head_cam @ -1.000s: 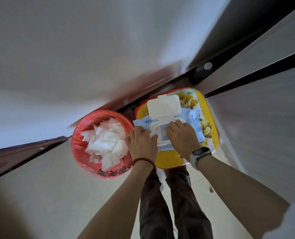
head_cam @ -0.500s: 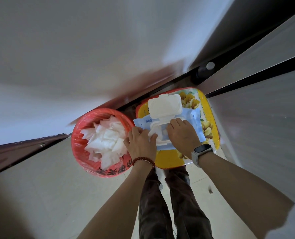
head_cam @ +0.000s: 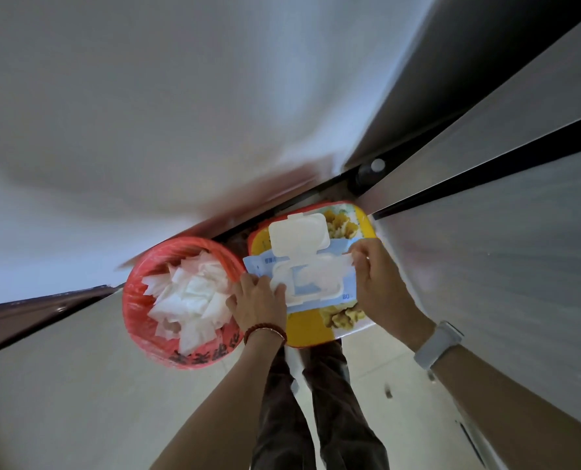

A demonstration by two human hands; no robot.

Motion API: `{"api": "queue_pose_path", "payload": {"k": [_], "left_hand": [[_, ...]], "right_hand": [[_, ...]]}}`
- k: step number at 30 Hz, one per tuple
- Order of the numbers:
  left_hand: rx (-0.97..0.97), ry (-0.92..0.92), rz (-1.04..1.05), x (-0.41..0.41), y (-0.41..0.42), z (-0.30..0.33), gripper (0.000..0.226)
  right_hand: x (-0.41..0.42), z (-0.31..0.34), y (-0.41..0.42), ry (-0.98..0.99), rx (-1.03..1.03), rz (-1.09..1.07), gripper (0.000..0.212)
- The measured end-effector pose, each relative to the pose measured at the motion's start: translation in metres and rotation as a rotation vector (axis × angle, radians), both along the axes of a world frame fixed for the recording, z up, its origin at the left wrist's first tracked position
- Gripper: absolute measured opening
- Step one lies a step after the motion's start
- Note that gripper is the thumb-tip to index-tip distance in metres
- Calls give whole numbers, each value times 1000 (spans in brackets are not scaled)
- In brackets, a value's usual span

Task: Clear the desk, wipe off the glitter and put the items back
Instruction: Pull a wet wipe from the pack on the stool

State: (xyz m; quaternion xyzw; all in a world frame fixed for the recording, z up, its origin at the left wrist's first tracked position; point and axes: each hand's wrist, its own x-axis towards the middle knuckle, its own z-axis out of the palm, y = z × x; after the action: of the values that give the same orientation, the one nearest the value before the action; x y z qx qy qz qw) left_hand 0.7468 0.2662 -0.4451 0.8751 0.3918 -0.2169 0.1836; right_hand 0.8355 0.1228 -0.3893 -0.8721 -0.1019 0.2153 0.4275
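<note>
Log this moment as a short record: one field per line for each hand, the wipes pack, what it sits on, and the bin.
left hand: presses down on the left end of the wipes pack
right hand: pinches a wet wipe drawn sideways from the opening
wipes pack: blue, white flip lid open, lying flat
support: yellow stool with red rim and printed picture
bin: red liner, beside the stool, holds crumpled white wipes

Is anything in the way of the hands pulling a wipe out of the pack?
Nothing visible. The pack's lid is flipped open. The right hand already pinches the wipe stretched over the opening, while the left hand holds the wipe pack down.
</note>
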Motion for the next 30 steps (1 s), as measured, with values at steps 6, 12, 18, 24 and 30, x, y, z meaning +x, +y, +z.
{"api": "queue_pose_path", "payload": {"k": [6,12,18,24,30], "left_hand": [[-124,-22,70,2,0,32,44],[-354,-321,103,20,3,115,83],[-463,-663,-151,27,4,246,101],[-720,-923,20,5,22,353,31],[-360,-1105,268,-62,36,422,13]], "right_hand": [[31,74,2,-104,112,-164,15],[45,155,12,-178,91,-13,15],[34,260,28,-256,17,363,7],[22,356,58,-343,80,567,6],[-14,402,106,-413,311,479,7]]}}
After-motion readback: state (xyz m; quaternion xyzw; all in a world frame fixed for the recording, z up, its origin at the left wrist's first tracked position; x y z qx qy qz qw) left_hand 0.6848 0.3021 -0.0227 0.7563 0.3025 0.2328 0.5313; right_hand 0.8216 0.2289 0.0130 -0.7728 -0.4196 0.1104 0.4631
